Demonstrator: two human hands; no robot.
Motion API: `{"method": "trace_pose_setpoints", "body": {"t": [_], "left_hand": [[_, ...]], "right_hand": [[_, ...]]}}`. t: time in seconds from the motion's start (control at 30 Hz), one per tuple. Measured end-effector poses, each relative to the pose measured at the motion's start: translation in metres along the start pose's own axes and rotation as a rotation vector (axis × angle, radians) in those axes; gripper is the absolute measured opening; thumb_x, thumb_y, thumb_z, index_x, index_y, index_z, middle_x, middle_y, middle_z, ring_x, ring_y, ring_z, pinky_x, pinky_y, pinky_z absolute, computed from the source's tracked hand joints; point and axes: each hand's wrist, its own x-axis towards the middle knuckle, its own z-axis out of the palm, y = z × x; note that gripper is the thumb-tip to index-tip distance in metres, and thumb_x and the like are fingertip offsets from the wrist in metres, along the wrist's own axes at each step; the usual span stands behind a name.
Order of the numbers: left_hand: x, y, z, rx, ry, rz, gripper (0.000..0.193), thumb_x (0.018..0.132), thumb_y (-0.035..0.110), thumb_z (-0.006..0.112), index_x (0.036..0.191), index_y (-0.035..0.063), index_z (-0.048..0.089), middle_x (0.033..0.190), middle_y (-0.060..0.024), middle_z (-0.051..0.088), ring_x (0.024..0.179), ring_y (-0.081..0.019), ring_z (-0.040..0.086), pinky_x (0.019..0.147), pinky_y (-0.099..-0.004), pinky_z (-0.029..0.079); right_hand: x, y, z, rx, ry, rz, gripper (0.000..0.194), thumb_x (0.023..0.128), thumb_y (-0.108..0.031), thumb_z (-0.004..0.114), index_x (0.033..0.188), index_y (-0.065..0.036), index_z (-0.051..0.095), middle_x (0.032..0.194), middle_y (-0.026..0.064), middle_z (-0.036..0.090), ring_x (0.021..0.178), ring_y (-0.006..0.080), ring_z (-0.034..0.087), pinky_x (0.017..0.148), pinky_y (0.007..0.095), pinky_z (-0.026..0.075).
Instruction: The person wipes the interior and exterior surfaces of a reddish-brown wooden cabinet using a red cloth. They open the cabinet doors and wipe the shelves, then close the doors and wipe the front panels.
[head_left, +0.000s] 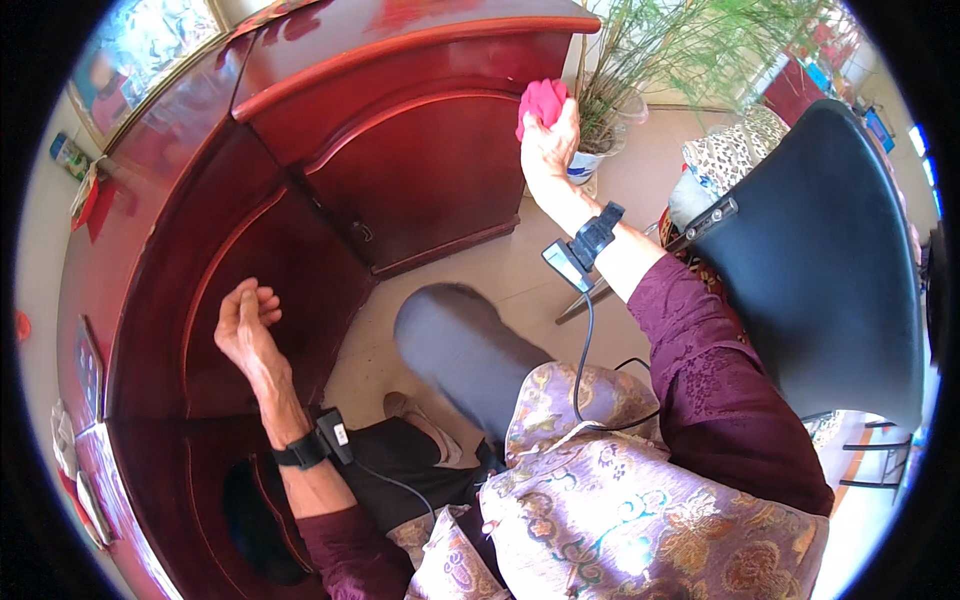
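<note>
My right hand (551, 142) grips a bunched pink-red cloth (543, 105) at the right end of a dark red wooden cabinet (427, 172), close to its upper edge. Whether the cloth touches the wood cannot be told. At the left, my left hand (250, 322) is raised in front of another cabinet door, its fingers loosely curled and holding nothing that shows. Both wrists wear black straps with small wired devices.
A potted plant (589, 161) with thin feathery leaves stands just past the cabinet's right end. A black chair back (825, 262) rises at the right, beside a leopard-print cushion (739, 146). A framed picture (142, 60) and a small bottle (70, 156) are at the upper left.
</note>
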Motion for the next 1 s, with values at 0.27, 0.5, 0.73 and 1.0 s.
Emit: {"method": "trace_pose_setpoints", "body": {"t": [0.27, 0.5, 0.73, 1.0], "left_hand": [[-0.014, 0.006, -0.009, 0.094, 0.032, -0.122, 0.017, 0.104, 0.013, 0.061, 0.109, 0.0024, 0.073, 0.088, -0.0056, 0.073, 0.074, -0.0110, 0.067, 0.066, -0.0235, 0.055], [-0.019, 0.028, 0.005, 0.109, -0.077, 0.071, 0.016, 0.104, 0.014, 0.062, 0.110, 0.0022, 0.072, 0.089, -0.0043, 0.073, 0.074, -0.0102, 0.068, 0.065, -0.0220, 0.055], [-0.014, 0.013, 0.022, 0.135, -0.033, -0.031, 0.015, 0.103, 0.012, 0.062, 0.107, 0.0014, 0.072, 0.087, -0.0055, 0.072, 0.072, -0.0107, 0.067, 0.064, -0.0228, 0.055], [-0.009, 0.010, 0.016, 0.117, -0.120, -0.041, 0.016, 0.103, 0.012, 0.061, 0.107, 0.0016, 0.072, 0.086, -0.0045, 0.072, 0.072, -0.0103, 0.066, 0.064, -0.0226, 0.053]], "right_hand": [[-0.039, -0.014, 0.038, -0.156, -0.075, -0.136, 0.046, 0.075, -0.001, 0.074, 0.116, -0.008, 0.055, 0.116, 0.0216, 0.051, 0.105, 0.0437, 0.054, 0.087, 0.0511, 0.047], [-0.095, -0.096, 0.090, -0.306, -0.552, -0.681, 0.062, 0.079, -0.044, 0.080, 0.128, -0.011, 0.061, 0.132, 0.0149, 0.050, 0.123, 0.0356, 0.046, 0.104, 0.0580, 0.038], [-0.065, -0.056, 0.084, -0.292, -0.607, -1.235, 0.016, 0.083, -0.023, 0.061, 0.096, -0.016, 0.066, 0.122, 0.0061, 0.061, 0.127, 0.0278, 0.052, 0.112, 0.0412, 0.042], [-0.022, 0.000, 0.001, -0.347, -0.454, -0.570, 0.025, 0.078, -0.015, 0.075, 0.101, -0.012, 0.066, 0.108, 0.0094, 0.060, 0.101, 0.0316, 0.061, 0.084, 0.0468, 0.052]]}}
